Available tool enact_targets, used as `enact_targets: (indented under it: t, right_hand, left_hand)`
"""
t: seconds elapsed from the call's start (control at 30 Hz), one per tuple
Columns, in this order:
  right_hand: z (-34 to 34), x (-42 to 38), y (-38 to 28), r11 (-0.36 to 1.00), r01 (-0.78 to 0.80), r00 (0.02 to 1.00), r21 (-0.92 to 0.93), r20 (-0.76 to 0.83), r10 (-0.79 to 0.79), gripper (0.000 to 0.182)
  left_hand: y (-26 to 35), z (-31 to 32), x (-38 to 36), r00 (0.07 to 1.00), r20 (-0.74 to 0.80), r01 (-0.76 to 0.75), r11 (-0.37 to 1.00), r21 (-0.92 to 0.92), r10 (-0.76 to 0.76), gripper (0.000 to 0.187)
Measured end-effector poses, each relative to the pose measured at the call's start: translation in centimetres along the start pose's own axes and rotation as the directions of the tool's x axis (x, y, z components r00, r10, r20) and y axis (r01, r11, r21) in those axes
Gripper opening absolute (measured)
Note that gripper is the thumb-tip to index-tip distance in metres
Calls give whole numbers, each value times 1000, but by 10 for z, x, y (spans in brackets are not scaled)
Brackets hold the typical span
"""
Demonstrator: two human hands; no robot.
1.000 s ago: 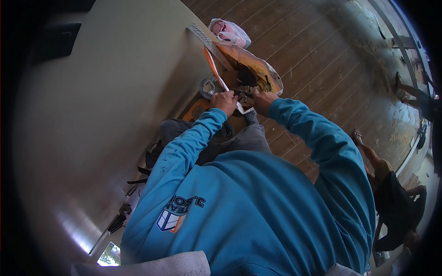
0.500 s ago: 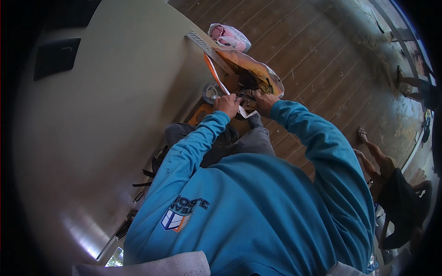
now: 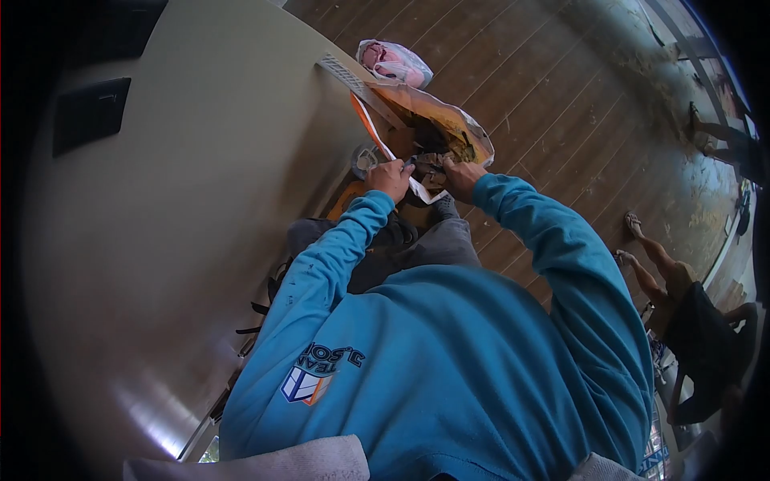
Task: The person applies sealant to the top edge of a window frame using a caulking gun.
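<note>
A large orange-and-white bag (image 3: 459,120) stands open at my feet with its mouth facing up. Inside it lie dark and brownish items that are too small and shaded to name. My left hand (image 3: 391,178) is closed around the bag's near left edge, its thumb pointing inward. Opposite it, my right hand (image 3: 464,179) has its fingers curled over the near right edge. Between the hands, a white stretch of the rim (image 3: 420,191) sags toward my legs. A long pale perforated strip (image 3: 343,74) sticks out of the bag on the far left.
A clear plastic bag with pink contents (image 3: 396,64) rests on the wooden floor (image 3: 553,104) beyond. A round grey roll (image 3: 365,160) sits left of the bag. Along my left runs a large pale surface (image 3: 184,184). At the right, a person in dark clothes (image 3: 698,353) is close by.
My left hand has shifted slightly left, and the bag's mouth looks a little wider. The person at the right has moved slightly. My right hand stays nearly in place.
</note>
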State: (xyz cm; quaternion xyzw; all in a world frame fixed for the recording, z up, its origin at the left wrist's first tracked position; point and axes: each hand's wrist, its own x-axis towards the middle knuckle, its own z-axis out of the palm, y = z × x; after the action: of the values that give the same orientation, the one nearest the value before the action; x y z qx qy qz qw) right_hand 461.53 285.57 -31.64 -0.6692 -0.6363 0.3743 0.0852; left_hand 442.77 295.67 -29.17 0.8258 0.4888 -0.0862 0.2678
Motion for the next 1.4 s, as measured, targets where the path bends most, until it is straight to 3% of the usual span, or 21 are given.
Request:
enact_targets:
  t: [0.27,0.4,0.47,0.53,0.67,0.73,0.8,0.87,0.9,0.93,1.0,1.07,1.1,1.17,1.27,1.4]
  right_hand:
    - [-23,-1,-21,999,-32,999,4,39,32,35]
    - [0,2,8,999,-36,998,-15,52,37,33]
    - [30,-3,53,961,-228,960,-154,132,249,27]
    - [30,-29,58,966,-257,966,-39,11,257,23]
    - [6,-33,37,977,-213,976,-22,30,214,21]
    - [4,-45,37,987,-78,980,142,-168,102,22]
    - [0,-62,39,977,-79,960,196,-248,128,21]
    - [0,-85,44,905,31,889,425,-426,170,25]
    - [1,-92,55,801,-32,905,598,-323,278,28]
    - [7,-94,75,804,-49,902,592,-320,291,28]
    - [23,-89,147,618,-36,703,785,-420,574,22]
    - [30,-75,232,612,-230,532,757,-428,730,15]
    - [47,-64,271,603,-230,511,764,-433,743,15]
    - [101,-58,323,299,-210,389,931,-201,899,17]
    - [162,-69,313,302,-314,334,900,-193,922,19]
    - [224,-61,311,253,-418,391,872,-79,917,24]
  left_hand:
    - [-1,4,4,999,30,-41,998,52,40,35]
    - [5,-6,4,999,28,-46,998,44,45,35]
    - [4,-22,10,994,-93,-66,997,-30,63,36]
    - [-14,-45,23,989,-145,-38,999,-34,33,37]
    - [-15,-61,14,992,-123,-5,984,-179,-17,37]
    - [-7,-71,4,988,-149,-67,962,-266,28,37]
    - [-5,-71,0,990,-137,-58,955,-292,18,37]
    - [-7,-70,-5,997,-75,-48,937,-347,23,37]
    - [-9,-67,-6,999,-36,-9,948,-319,-2,39]
    - [-10,-69,-10,1000,-18,-4,930,-368,-3,39]
    - [-7,-71,-17,1000,-1,-15,881,-473,16,39]
    - [-1,-74,-24,997,82,30,874,-486,12,39]
    - [-6,-67,-23,995,54,-50,912,-408,78,38]
    - [-3,-58,-20,986,108,-65,886,-458,128,37]
    - [12,-42,-30,960,246,14,861,-509,130,37]
    - [34,-27,-44,919,395,211,849,-485,-3,37]
